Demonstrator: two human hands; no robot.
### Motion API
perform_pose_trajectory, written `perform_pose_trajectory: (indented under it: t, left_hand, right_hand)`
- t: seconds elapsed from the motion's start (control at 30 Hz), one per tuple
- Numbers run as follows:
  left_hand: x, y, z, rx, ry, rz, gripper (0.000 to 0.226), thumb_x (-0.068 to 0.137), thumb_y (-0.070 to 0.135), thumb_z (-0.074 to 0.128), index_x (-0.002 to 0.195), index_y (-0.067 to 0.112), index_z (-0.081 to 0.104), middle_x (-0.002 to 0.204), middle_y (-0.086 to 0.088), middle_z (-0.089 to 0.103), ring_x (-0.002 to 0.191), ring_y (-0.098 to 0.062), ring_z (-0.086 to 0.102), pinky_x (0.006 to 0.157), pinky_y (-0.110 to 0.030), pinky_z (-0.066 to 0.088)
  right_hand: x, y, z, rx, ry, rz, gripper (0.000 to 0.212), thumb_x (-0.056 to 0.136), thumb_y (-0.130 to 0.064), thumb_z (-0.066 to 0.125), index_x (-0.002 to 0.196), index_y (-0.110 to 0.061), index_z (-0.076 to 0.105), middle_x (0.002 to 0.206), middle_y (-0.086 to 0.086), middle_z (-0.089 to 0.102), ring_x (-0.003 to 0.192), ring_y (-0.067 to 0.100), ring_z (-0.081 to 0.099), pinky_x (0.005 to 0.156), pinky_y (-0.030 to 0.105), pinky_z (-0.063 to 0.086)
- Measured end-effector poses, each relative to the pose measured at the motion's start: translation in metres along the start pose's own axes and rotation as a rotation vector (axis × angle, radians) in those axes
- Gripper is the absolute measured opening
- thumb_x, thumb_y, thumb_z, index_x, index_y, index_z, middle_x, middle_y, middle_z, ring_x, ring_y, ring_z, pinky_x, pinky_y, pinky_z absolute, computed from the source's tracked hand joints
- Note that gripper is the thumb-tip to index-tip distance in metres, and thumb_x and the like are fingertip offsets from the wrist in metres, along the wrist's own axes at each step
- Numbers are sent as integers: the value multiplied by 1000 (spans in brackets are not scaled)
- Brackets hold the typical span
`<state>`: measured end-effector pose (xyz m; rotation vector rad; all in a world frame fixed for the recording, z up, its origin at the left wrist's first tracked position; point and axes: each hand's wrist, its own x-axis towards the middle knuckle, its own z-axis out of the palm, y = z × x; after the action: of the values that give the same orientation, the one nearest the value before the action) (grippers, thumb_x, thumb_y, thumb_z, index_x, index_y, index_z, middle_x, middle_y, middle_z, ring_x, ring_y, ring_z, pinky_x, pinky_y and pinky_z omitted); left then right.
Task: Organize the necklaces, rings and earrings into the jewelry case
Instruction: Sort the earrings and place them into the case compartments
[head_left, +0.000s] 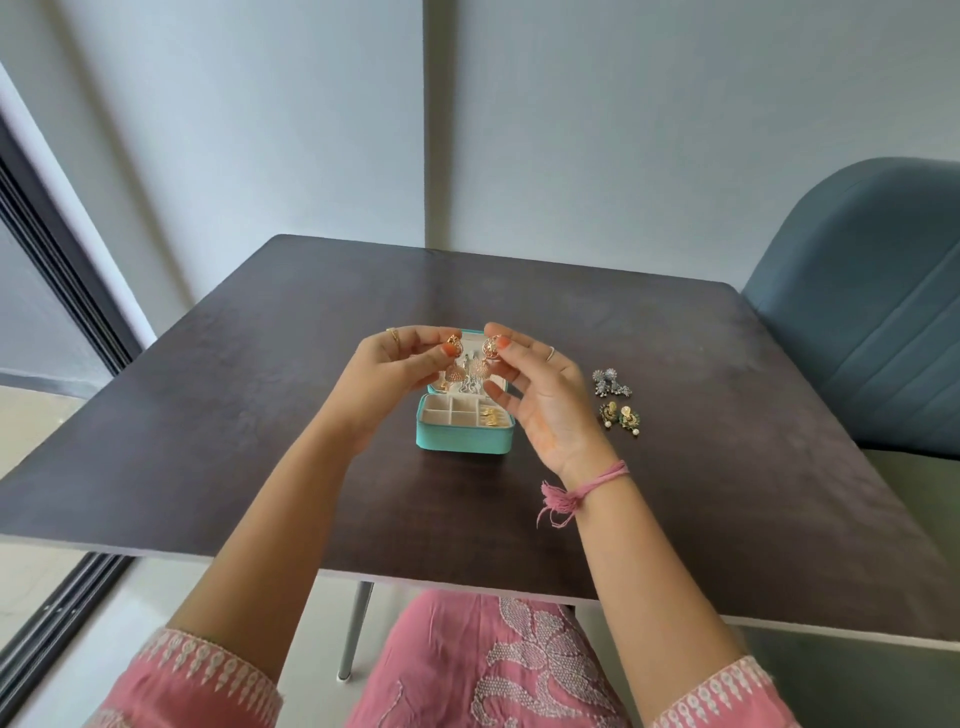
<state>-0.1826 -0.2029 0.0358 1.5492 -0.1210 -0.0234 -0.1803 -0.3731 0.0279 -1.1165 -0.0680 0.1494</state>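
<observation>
Dark wood-grain surface (675, 467) against a pale wall, blue chair (872, 322) at the right edge. Person seated, pink embroidered sleeves, pink thread band on the right wrist.

Left hand (400, 371) pinches the top of one gold jhumka earring (453, 343) between thumb and fingers; right hand (540, 395) pinches the stud of the matching earring (490, 345), other fingers spread loose. Both earrings are held up side by side just above the open teal jewelry case (465, 439), bells dangling. My read: the pair is being lined up and kept together so both go into the case as a set, probably onto the lid panel or into a free slot.

Case sits mid-surface, lid tipped up behind the hands. Cream lining, divided tray. Front left and middle compartments look bare; the right-hand section holds small gold pieces (491, 418), likely rings or small earrings, too small to tell. Something silvery hangs on the lid's inner side, partly hidden by the hands.

Not yet packed: a grey-silver earring pair (612, 382) and a green-gold earring pair (621, 415) with pearl drops, lying on the surface just right of the right hand, apart from the case. No necklace clearly in view.
</observation>
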Motion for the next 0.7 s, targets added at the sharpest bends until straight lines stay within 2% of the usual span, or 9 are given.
perform_pose_trajectory:
  t: [0.17,0.23,0.37,0.5,0.6,0.7]
  left_hand:
    - [-9,-16,-9,33,41,12,16,88,11,64,102,14,70,96,-10,73,90,-17,67,91,-32,54]
    - [-14,-23,-11,88,45,8,17,88,10,64,104,14,70,94,-10,73,87,-14,67,84,-28,56]
    - [-23,-34,-16,184,49,-22,16,87,9,65,101,17,70,84,5,74,76,-4,67,66,-17,55]
    - [-27,-40,-21,271,38,-78,19,82,11,71,95,25,69,92,0,73,81,-11,69,67,-21,56]
    - [-28,-41,-18,401,47,-102,18,82,12,72,93,26,68,88,3,72,72,-7,68,54,-14,50]
    - [-27,-41,-14,517,33,-141,18,83,15,73,101,18,69,85,5,73,66,-4,67,46,-14,48]
  right_hand:
    - [-10,19,-4,-50,6,19,16,86,-11,65,101,-13,72,89,2,68,75,8,59,70,22,45]
    - [-14,26,-7,-86,-2,30,16,86,-9,65,100,-13,73,91,3,69,77,11,58,73,24,45]
    - [-21,36,-10,-102,-30,19,15,83,-8,67,91,-16,77,90,1,73,81,11,59,86,32,46]
    - [-23,40,-10,-116,-39,-22,18,86,-1,63,95,-12,73,94,1,74,84,7,65,80,21,51]
    - [-24,42,-10,-127,-47,-36,18,87,1,62,95,-11,73,95,2,74,85,7,66,77,19,51]
    - [-24,43,-10,-103,-41,-40,19,87,2,61,93,-11,73,92,0,75,81,6,67,74,18,51]
